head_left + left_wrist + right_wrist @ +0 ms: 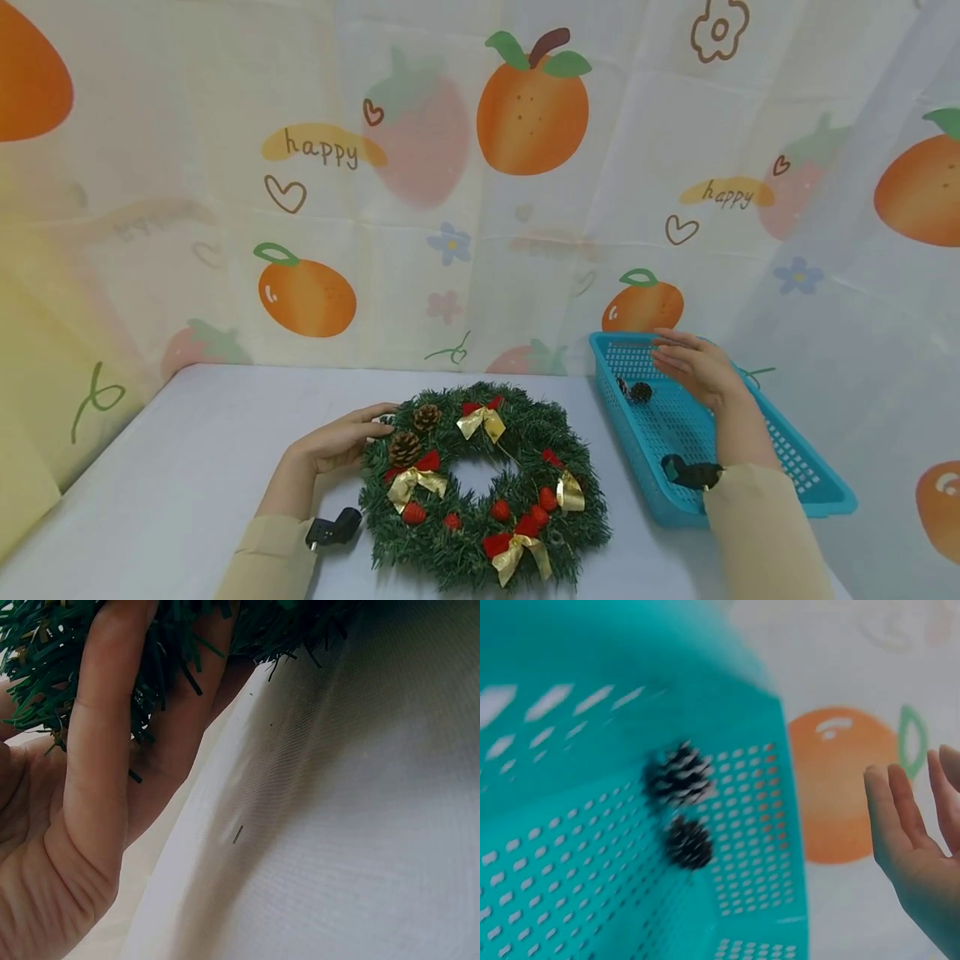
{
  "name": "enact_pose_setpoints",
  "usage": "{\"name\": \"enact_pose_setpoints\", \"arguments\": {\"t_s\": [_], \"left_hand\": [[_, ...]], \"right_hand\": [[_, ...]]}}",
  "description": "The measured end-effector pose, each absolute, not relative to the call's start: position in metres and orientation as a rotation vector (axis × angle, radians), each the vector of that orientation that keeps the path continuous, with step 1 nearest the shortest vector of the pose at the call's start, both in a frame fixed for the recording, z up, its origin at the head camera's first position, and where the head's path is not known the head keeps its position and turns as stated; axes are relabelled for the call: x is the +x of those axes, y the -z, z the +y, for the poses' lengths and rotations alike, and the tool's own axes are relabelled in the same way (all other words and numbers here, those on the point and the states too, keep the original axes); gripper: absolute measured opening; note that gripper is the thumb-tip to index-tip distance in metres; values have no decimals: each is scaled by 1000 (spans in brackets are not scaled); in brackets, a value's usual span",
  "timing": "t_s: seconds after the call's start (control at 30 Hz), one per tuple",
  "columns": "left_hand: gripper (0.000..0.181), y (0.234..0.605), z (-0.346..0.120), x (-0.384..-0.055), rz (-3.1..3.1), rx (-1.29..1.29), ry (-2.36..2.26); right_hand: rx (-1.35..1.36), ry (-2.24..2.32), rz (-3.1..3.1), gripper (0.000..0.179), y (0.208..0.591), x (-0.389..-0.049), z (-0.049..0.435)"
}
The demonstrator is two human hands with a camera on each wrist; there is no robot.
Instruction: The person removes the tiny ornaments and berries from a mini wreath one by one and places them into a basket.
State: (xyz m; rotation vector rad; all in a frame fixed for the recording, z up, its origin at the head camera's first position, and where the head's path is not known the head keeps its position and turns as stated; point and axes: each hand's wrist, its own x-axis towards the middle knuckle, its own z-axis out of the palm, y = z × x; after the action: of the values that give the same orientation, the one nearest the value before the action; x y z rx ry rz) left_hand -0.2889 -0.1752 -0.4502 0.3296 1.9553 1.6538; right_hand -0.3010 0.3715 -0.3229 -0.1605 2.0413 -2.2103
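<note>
A green Christmas wreath [480,550] with gold-and-red bows, red berries and two brown pine cones lies on the table. My left hand [343,439] grips its upper left edge. In the left wrist view, fingers [101,727] wrap around the green sprigs. Over the far end of a blue plastic basket [630,454] hovers my right hand [701,371], fingers loosely extended and holding nothing. Inside the basket, at its far left corner, sit two dark pine cones with pale tips; the right wrist view shows one pine cone [681,776] beside another [689,844].
A white cloth covers the table [247,417]. Behind it hangs a curtain [420,275] printed with oranges, strawberries and hearts. The basket stands to the right of the wreath, close to the curtain. A black wrist camera [333,529] is strapped at the left sleeve.
</note>
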Motion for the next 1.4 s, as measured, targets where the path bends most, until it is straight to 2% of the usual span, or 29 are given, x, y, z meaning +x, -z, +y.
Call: {"name": "enact_pose_setpoints", "arguments": {"t_s": [0.1, 0.2, 0.5, 0.67, 0.87, 1.13, 1.4], "left_hand": [[68, 449, -175, -288, 1959, 342, -1645], [68, 448, -176, -288, 1962, 357, -1640], [68, 448, -176, -289, 1967, 341, -1654], [67, 449, -176, -289, 1969, 331, -1653], [69, 450, -177, -290, 1970, 335, -1649], [69, 452, -179, -291, 1990, 328, -1645], [70, 450, -177, -291, 1975, 355, -1629]], "right_hand": [[-260, 2247, 2018, 29, 315, -297, 363], [-362, 2234, 2042, 26, 308, -292, 353], [-519, 2204, 2107, 30, 300, -276, 327], [-542, 2142, 2201, 37, 306, -268, 317], [-588, 2113, 2243, 34, 313, -260, 308], [-566, 2102, 2286, 44, 324, -246, 294], [-607, 2086, 2283, 41, 332, -239, 275]]}}
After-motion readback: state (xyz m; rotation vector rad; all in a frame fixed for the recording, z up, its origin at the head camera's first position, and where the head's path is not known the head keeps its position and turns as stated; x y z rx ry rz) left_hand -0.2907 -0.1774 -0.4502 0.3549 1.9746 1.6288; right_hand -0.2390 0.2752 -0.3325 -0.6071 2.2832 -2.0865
